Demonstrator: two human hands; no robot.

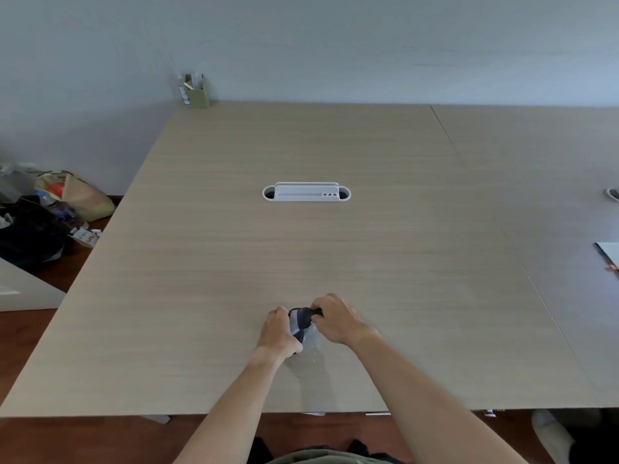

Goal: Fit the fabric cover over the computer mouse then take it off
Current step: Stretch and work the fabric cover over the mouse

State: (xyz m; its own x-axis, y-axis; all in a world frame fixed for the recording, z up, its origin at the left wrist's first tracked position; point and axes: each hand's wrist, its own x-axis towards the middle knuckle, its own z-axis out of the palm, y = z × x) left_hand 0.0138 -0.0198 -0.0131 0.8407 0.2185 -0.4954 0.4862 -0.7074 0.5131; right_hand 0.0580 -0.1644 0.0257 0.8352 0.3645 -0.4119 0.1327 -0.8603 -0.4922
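Here, the right hand point(336, 321) pinches a dark bunched edge of the fabric cover point(313, 313) between curled fingers, at the mouse's 1 o'clock side. The left hand point(279, 333) wraps the computer mouse point(297, 324) from its 9 o'clock side, fingers closed around it. The mouse sits near the 6 o'clock edge of the wooden table point(301, 246). A white cable port point(306, 193) lies at 12 o'clock, well apart.
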